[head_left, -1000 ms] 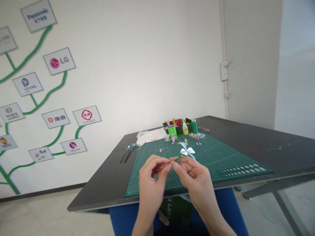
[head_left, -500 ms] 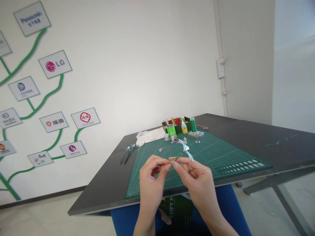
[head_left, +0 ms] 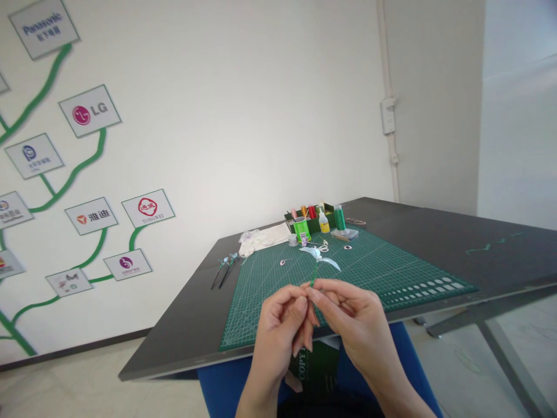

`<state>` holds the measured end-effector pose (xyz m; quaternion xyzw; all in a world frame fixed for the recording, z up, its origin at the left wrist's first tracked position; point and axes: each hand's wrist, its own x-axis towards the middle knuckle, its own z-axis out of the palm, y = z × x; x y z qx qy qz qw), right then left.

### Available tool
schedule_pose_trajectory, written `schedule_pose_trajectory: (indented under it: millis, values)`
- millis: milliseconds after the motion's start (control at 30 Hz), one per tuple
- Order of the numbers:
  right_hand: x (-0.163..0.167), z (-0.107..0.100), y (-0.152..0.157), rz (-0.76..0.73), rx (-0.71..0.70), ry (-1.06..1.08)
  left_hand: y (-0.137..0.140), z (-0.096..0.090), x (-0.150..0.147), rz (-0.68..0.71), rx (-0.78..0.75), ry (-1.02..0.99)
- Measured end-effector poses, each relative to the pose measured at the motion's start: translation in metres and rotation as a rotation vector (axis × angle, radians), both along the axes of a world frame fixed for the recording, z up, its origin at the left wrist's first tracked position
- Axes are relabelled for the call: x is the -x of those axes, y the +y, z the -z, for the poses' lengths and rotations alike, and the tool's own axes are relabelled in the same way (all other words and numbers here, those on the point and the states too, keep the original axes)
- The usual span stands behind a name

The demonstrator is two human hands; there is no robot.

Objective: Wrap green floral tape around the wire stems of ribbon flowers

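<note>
A small artificial flower (head_left: 318, 253) with pale blue petals stands nearly upright on a thin green stem (head_left: 315, 271). My right hand (head_left: 354, 310) pinches the stem between thumb and index finger. Close against it, my left hand (head_left: 281, 322) is closed, thumb and index pressed together at the stem's lower part, which the fingers mostly hide. Both hands are above the near edge of the green cutting mat (head_left: 261, 307).
Behind the flower are scissors (head_left: 322, 246), a green cup (head_left: 301, 230), a glue bottle (head_left: 324, 222), a green thread spool (head_left: 339, 217) and a box of spools (head_left: 289, 220). Two dark sticks with blue flower tips (head_left: 227, 273) lie left, near white sheets (head_left: 267, 239).
The flower has swung from leaning right to nearly upright, its petals now further left. My left hand has shifted slightly right and its lower fingers now show below. The view has turned slightly.
</note>
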<state>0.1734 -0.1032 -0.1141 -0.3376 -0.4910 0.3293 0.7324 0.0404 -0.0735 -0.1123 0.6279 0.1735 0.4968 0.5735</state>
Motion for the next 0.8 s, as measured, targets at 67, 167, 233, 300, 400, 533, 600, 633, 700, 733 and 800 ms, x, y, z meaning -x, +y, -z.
schedule_pose_trajectory:
  millis: [67,167,233,300,400,533,600,633,700,733,800]
  values:
    - [0.0,0.0,0.0,-0.045,0.011,0.017,0.0,0.003,-0.001,0.016,0.055,-0.06]
    - [0.001,-0.001,0.0,-0.099,0.028,0.043,-0.001,0.003,-0.003,0.022,0.115,-0.107]
    - [0.001,-0.001,0.0,-0.142,0.036,0.061,-0.001,0.003,-0.005,0.032,0.143,-0.134]
    - [0.0,0.0,0.0,-0.182,0.033,0.063,0.0,0.004,-0.007,0.054,0.17,-0.169]
    - [-0.004,0.0,-0.001,-0.21,0.021,0.013,0.002,0.005,-0.009,0.098,0.2,-0.211]
    - [-0.009,0.001,-0.002,-0.171,0.019,-0.025,0.003,0.004,-0.008,0.127,0.232,-0.218]
    - [-0.01,0.0,-0.002,-0.142,0.02,-0.027,0.003,0.003,-0.008,0.137,0.245,-0.22]
    - [-0.01,-0.001,-0.003,-0.129,0.02,-0.033,0.003,0.003,-0.008,0.142,0.249,-0.225]
    - [-0.011,-0.002,-0.005,-0.108,0.021,-0.056,0.002,0.002,-0.008,0.151,0.255,-0.23]
    - [-0.012,-0.004,-0.006,-0.1,0.019,-0.07,0.002,0.002,-0.008,0.156,0.257,-0.229]
    - [-0.013,-0.006,-0.009,-0.087,0.015,-0.094,0.003,0.002,-0.007,0.167,0.258,-0.223]
